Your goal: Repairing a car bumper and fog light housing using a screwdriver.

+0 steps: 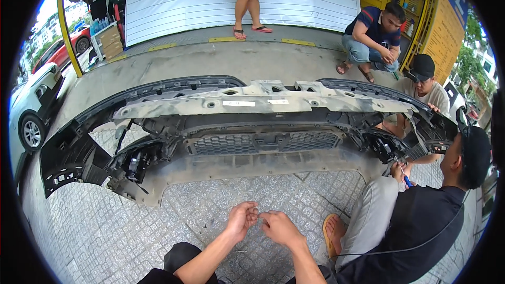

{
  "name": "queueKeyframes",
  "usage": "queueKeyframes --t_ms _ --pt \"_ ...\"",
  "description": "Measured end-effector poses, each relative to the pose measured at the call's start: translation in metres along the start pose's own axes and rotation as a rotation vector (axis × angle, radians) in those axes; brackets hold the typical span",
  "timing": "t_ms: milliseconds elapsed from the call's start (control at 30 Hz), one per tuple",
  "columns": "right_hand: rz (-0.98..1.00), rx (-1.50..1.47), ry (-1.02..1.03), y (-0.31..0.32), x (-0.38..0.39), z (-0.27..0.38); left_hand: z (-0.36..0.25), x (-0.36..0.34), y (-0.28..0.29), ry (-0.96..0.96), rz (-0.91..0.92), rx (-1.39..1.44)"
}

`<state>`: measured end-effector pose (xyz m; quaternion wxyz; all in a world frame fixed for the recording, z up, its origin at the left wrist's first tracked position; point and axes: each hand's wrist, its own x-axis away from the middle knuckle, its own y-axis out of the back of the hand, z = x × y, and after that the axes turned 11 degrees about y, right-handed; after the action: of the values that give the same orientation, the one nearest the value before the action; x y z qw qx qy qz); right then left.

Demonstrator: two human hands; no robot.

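In front of my knees, my left hand [242, 221] and my right hand [281, 227] almost meet, fingertips close together. The left fingers are curled in, palm partly toward me. My right thumb and forefinger are pinched. Anything between the fingers is too small to make out. Beyond them lies a detached car bumper [279, 169], its inner side facing me, dusty black and grey. It has a honeycomb grille [223, 144] in the middle and a pale upper panel [200, 106]. Neither hand touches the bumper.
At my right a crouching co-worker [415, 226] in black holds a blue-handled screwdriver [407, 181] at the bumper's right end. Another person [428, 87] in a cap is behind that end. A third person [371, 42] squats farther back. Grey paving [200, 210] lies below; cars stand left.
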<state>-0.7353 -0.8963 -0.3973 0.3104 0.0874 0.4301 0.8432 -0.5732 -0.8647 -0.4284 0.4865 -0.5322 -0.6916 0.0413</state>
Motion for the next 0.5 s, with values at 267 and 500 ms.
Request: queueKeyframes --t_ms 267,500 --pt "0.137 -0.02 -0.203 0.01 0.0 0.001 -0.007 0.0 0.017 -0.007 0.026 0.027" --pt "0.262 0.016 -0.164 0.01 0.017 -0.02 -0.007 -0.005 0.006 0.019 0.019 0.004"
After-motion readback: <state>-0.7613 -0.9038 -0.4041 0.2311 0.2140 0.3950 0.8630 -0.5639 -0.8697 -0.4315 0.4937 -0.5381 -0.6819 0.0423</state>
